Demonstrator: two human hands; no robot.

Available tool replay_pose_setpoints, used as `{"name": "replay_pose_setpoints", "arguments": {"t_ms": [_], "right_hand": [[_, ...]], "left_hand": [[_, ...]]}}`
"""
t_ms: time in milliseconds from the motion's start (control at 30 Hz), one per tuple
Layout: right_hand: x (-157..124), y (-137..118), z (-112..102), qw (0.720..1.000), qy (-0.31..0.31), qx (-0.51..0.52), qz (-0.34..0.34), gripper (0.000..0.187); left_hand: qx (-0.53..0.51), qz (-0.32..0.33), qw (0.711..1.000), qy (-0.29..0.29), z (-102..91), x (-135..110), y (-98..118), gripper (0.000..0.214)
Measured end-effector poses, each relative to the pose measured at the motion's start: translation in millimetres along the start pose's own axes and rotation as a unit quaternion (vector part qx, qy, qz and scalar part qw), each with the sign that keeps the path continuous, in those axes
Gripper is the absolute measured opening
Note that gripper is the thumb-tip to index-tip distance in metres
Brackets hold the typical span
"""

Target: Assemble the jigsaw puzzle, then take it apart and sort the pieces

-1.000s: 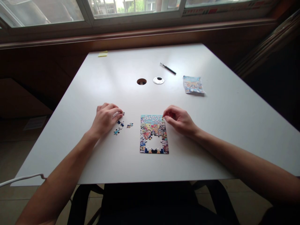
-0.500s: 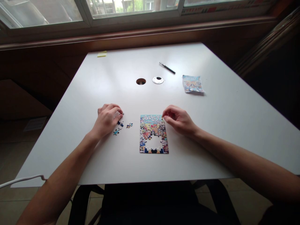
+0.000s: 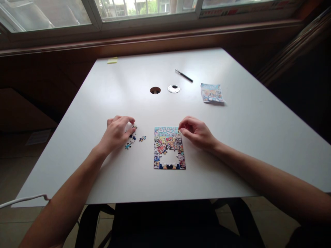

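A colourful jigsaw puzzle (image 3: 169,139) lies flat on the white table, with a white gap in its lower middle. My right hand (image 3: 195,131) is closed in a pinch at the puzzle's upper right corner; a small yellowish bit shows at the fingertips, apparently a puzzle piece, mostly hidden. To the left, my left hand (image 3: 117,131) hovers over loose puzzle pieces (image 3: 132,136), thumb and index finger apart, holding nothing I can see. One loose piece (image 3: 142,138) lies alone between that hand and the puzzle. A teal piece (image 3: 128,146) sits at the near end of the pile.
Farther back on the white table (image 3: 129,96) are a round cable hole (image 3: 155,90), its metal cover (image 3: 173,89), a black pen (image 3: 184,75) and a crumpled printed wrapper (image 3: 212,93). A yellow sticky note (image 3: 112,60) marks the far left corner. A white cable (image 3: 26,198) crosses the near left edge.
My left thumb and index finger have spread apart, showing more of the pieces beneath them. My right hand keeps its pinch at the puzzle's corner.
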State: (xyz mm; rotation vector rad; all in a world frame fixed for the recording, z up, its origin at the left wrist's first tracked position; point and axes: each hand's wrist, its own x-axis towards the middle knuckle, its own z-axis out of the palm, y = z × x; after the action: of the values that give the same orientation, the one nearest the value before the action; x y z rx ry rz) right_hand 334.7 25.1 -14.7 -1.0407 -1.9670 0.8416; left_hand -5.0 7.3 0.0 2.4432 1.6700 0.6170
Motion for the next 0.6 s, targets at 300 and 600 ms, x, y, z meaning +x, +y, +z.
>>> {"name": "replay_pose_setpoints", "arguments": {"t_ms": [300,600], "right_hand": [[-0.2,-1.5,1.1,1.000,0.000,-0.005,-0.016,0.006],[-2.0,-8.9,3.0,0.990,-0.027,-0.060,-0.128,0.007]], "left_hand": [[-0.068,0.042,0.997,0.021,-0.3,1.9,5.5,0.010],[-0.161,0.231,0.957,0.065,7.4,-3.7,35.5,0.014]]}}
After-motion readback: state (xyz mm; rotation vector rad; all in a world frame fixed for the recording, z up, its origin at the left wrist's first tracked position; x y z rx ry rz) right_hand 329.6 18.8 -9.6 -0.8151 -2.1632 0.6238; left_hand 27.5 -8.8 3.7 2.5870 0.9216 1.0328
